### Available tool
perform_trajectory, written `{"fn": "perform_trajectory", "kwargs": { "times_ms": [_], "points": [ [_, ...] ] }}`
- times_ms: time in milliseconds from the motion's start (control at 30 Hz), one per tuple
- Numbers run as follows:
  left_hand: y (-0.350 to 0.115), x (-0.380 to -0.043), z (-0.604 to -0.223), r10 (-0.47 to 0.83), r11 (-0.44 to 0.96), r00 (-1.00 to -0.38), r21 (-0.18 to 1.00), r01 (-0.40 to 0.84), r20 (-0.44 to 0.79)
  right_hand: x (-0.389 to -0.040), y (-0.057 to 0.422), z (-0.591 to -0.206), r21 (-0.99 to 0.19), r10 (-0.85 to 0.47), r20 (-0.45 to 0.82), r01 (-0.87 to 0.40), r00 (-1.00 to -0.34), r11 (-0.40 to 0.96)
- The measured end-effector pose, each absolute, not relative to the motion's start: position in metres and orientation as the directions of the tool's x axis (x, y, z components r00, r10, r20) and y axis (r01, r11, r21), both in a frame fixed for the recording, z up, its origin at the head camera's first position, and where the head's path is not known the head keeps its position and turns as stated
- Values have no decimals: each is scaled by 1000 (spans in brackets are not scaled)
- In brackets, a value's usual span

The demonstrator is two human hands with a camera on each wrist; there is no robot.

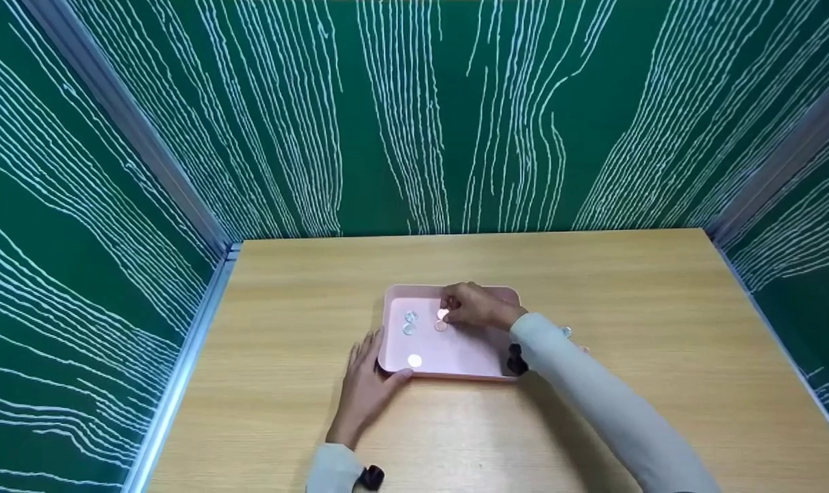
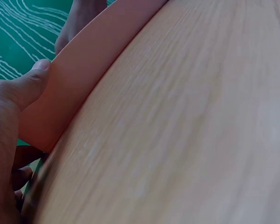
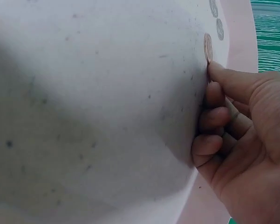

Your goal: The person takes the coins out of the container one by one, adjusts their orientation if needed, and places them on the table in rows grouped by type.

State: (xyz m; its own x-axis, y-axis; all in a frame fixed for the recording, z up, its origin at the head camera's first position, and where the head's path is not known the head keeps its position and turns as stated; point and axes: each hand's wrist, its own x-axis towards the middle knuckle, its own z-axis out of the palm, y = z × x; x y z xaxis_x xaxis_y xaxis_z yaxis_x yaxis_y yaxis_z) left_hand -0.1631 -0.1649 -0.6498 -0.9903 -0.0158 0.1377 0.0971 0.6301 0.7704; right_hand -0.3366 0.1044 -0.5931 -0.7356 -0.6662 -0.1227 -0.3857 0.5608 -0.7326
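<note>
A shallow pink tray (image 1: 469, 359) lies on the table with coins in it. My left hand (image 1: 367, 394) holds its near left corner, thumb against the front wall and fingers along the left side. In the left wrist view the thumb (image 2: 35, 81) lies near the rim. Inside the tray, my right hand (image 1: 474, 306) pinches a shiny coin (image 1: 443, 314) between thumb and fingers, right beside a copper coin (image 3: 208, 46). To the left lie two silvery coins, one upper (image 1: 411, 316) and one lower (image 1: 409, 329). A bright, glare-washed disc (image 1: 415, 360) lies near the front wall.
Right of the tray, a silvery coin (image 1: 566, 331) and a copper-coloured piece (image 1: 584, 349) lie on the wooden table (image 1: 660, 329), partly behind the right sleeve (image 1: 592, 383). Green panels (image 1: 400, 123) with white wavy lines stand at the back and sides.
</note>
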Motion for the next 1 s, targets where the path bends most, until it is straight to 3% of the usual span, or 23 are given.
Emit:
{"fn": "perform_trajectory", "kwargs": {
  "times_ms": [400, 767, 1000],
  "points": [
    [-164, -163, -649, -25, 623, -990, 777, 92, 138, -331, 110, -585, -732, -700, -93, -428, -708, 530],
    [-162, -163, -648, -11, 623, -988, 775, 111, 151, -322, 134, -569, -804, -573, -86, -283, -815, 523],
    [-163, -162, -647, -14, 621, -989, 776, 107, 148, -311, 165, -568, -839, -550, 19, -313, -835, 446]
  ]
}}
